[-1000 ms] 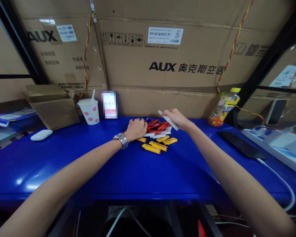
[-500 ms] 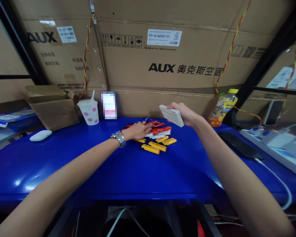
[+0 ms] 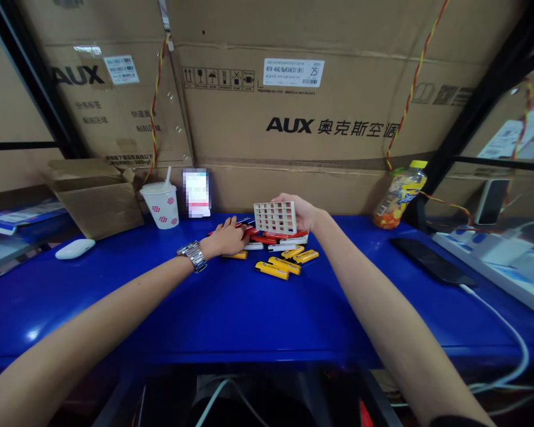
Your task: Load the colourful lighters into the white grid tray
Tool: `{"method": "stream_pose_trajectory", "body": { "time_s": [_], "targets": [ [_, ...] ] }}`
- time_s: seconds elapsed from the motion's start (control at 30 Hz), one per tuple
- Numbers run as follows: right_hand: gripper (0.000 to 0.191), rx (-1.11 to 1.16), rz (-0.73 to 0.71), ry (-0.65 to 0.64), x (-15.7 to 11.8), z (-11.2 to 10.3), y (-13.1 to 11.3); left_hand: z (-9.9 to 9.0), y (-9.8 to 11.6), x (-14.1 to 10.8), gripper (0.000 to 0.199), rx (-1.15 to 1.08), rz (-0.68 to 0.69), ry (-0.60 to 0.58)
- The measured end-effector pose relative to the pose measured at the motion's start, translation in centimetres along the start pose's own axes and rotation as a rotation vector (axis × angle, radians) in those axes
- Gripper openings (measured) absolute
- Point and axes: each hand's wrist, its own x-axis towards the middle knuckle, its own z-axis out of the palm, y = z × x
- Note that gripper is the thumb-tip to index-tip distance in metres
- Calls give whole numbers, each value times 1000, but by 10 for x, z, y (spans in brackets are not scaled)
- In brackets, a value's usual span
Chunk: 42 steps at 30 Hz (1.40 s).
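Observation:
My right hand (image 3: pixel 299 212) holds a white plastic grid rack (image 3: pixel 275 217) upright by its right end, just above the back of the pile. The pile has slim red sticks (image 3: pixel 267 239), white sticks (image 3: pixel 254 246) and yellow sticks (image 3: pixel 272 270), all too small to identify. My left hand (image 3: pixel 226 237), with a steel watch (image 3: pixel 193 256) on its wrist, lies at the pile's left side over a red stick (image 3: pixel 220 232). Whether its fingers grip that stick is hidden.
Everything stands on a glossy blue table (image 3: pixel 115 308). To the left are a cardboard box (image 3: pixel 100 204), a dotted paper cup (image 3: pixel 159 207) and a white oval object (image 3: pixel 75 249). To the right are a plastic bottle (image 3: pixel 398 196), a black phone (image 3: pixel 431 261) and a white cable (image 3: pixel 511 338).
My right hand has moved left and turned the rack so its grid faces me. My left hand has slid left along the pile's edge, and some red sticks have shifted with it.

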Motion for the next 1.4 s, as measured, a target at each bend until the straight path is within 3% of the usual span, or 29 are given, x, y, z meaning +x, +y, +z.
{"method": "stream_pose_trajectory", "body": {
  "time_s": [0.07,0.13,0.23,0.33,0.47,0.63,0.77,1.07,1.2,1.4],
  "targets": [
    [51,-142,-55,63,6,8,-1,-3,-3,-1,62,-56,-27,22],
    [52,-258,-103,105,11,15,0,-11,-5,-1,83,-138,-3,89],
    [50,-358,-139,169,14,21,4,-27,-3,-4,100,-256,185,168],
    [48,-344,-141,183,15,23,9,-42,3,-8,80,-336,330,174],
    [39,-297,-198,173,16,23,16,-52,-2,-11,68,-285,210,202],
    [29,-791,-406,122,11,28,30,-53,-22,-9,73,-139,123,210],
    [38,-1056,-310,97,7,28,38,-54,-25,-9,79,-63,78,174],
    [33,-1137,-19,176,6,-18,57,-59,-3,-3,76,-29,221,-13],
    [40,-1085,-2,219,4,-29,66,-53,6,4,74,-79,216,-158],
    [53,-970,-110,232,8,-32,72,-38,16,22,69,-118,240,-168]
  ]
}}
